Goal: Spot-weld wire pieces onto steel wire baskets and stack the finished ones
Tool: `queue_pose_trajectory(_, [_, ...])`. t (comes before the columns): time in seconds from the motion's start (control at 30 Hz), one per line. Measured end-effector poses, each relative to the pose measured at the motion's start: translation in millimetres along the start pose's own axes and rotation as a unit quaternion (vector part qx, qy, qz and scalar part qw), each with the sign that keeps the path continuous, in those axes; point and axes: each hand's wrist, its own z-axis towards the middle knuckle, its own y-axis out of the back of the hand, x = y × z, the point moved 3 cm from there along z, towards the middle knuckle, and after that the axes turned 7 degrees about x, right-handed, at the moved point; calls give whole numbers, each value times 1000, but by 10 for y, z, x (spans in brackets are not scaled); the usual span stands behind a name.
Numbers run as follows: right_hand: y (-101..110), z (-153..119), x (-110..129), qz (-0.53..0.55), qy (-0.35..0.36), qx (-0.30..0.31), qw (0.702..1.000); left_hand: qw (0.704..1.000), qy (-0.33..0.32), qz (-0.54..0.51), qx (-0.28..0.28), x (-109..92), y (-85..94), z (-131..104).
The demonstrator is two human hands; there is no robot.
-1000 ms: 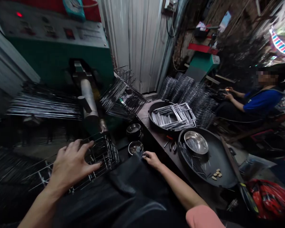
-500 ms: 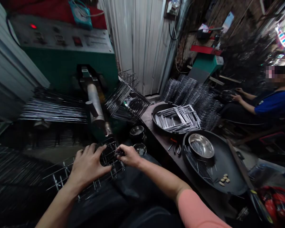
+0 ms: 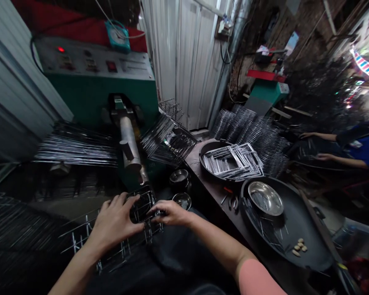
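A welded wire rack (image 3: 125, 247) made of thin metal rods lies across my lap, below the rod-like arm of a green machine. Over its middle is my left hand (image 3: 115, 219), thumb apart from the fingers, which curve over the rack's far side and grip it. At the right end of the rack, my right hand (image 3: 169, 213) has thumb and fingers closed around the wires; the fingertips are partly hidden. The machine's metal electrode arm (image 3: 130, 141) ends just above the rack.
The green machine (image 3: 95, 94) stands ahead. Wire frames (image 3: 169, 139) hang right of its arm, more wires (image 3: 76, 149) left. On the right bench are a pan of square frames (image 3: 233, 162), a black pan (image 3: 301, 217) with a steel bowl (image 3: 266, 198), and pliers (image 3: 233, 202). A co-worker (image 3: 353, 143) sits beyond.
The view has shifted slightly. My right hand has loosened from a tight pinch, its fingers now longer over the rack's end. My left hand keeps its place on the rack. The co-worker's hands have moved apart.
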Motion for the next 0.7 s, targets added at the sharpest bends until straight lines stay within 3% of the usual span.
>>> queue_pose_trajectory(0.43, [-43,131,51,-133,14,25,991,1000,-7,9,5,108,35,28])
queue_pose_trajectory(0.7, [105,340,22,-141,11,12,990,1000,9,24,15,130,149,190])
